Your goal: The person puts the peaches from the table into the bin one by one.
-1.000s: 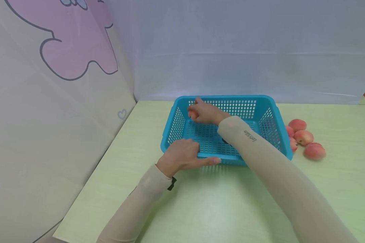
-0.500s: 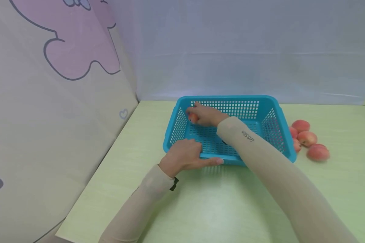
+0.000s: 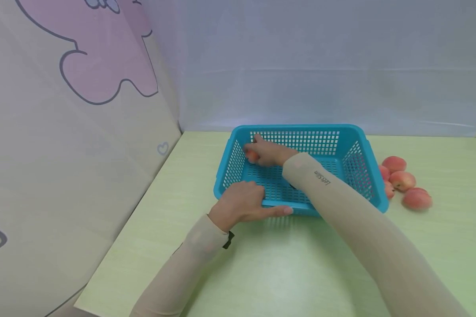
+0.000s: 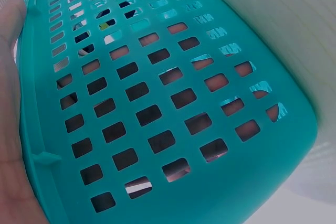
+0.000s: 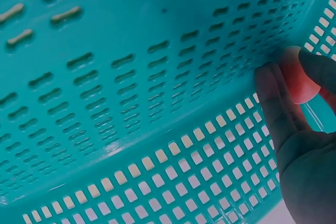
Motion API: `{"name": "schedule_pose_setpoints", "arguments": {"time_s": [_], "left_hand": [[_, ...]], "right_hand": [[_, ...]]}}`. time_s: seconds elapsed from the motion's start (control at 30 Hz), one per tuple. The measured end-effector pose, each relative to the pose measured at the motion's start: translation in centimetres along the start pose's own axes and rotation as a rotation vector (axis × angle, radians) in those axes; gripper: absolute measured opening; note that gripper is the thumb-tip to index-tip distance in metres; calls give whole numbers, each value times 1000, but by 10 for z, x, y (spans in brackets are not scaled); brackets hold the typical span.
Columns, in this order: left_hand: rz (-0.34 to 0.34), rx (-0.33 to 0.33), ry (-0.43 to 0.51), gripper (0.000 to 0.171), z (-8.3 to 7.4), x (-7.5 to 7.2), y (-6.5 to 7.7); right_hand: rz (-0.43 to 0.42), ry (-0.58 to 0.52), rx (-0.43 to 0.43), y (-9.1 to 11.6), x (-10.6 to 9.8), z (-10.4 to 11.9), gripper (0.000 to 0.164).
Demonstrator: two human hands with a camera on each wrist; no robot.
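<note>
Blue rectangular basket of perforated plastic (image 3: 345, 152) stood upright on the pale yellow-green worktop (image 3: 285, 264), long side toward the person; clock positions were read from its centre, 12 o'clock at the far wall. Right hand (image 3: 266, 152) reached in over the near rim to between 9 and 10 o'clock, fingers and thumb closed about a small rounded orange-red fruit (image 3: 252, 156). That fruit was inside the basket, near the corner there; whether it bore on the basket floor could not be told. Left hand (image 3: 242, 200) gripped the near rim at about 7 o'clock, fingers curled over to the inside, thumb laid along the outside. Outside the basket, beyond 3 o'clock, five rounded red-and-yellow fruits (image 3: 402, 180) lay in a loose group, two of them partly hidden by the basket. Both arms wore beige sleeves (image 3: 357, 215); the right one bore dark lettering. Beyond 12 o'clock hung a pale grey-blue sheet (image 3: 321, 66); toward 10 o'clock, a pink outlined cartoon figure (image 3: 103, 57) showed on a whitish sheet (image 3: 123, 145).
</note>
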State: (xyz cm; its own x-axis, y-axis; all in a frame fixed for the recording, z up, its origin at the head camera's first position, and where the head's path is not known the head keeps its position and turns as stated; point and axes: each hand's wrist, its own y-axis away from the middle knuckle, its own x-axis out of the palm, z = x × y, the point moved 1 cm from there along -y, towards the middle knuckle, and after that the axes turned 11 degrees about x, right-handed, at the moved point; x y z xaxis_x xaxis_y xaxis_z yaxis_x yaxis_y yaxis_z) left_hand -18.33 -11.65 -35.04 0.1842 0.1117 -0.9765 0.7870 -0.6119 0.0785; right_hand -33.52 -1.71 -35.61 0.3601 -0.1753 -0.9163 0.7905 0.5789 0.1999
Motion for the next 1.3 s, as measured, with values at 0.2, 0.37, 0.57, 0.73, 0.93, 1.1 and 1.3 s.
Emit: {"name": "schedule_pose_setpoints", "arguments": {"time_s": [0.2,0.37,0.57,0.73,0.93,1.1,1.3], "left_hand": [[-9,6,-6,75,-1,0,0],[-1,1,-15,75,-2,0,0],[4,-1,-16,75,-2,1,0],[7,-2,-10,75,-2,0,0],[10,-3,-9,75,-2,1,0],[15,-17,10,75,0,3,1],[16,-26,4,75,2,2,2]], "right_hand": [[23,-1,30,-1,2,0,54],[35,-13,36,-1,3,0,60],[37,-4,28,-1,3,-1,61],[34,-4,25,1,2,-1,59],[24,10,26,4,-3,-2,58],[1,69,18,12,-15,0,55],[-92,166,-19,48,-48,7,63]]}}
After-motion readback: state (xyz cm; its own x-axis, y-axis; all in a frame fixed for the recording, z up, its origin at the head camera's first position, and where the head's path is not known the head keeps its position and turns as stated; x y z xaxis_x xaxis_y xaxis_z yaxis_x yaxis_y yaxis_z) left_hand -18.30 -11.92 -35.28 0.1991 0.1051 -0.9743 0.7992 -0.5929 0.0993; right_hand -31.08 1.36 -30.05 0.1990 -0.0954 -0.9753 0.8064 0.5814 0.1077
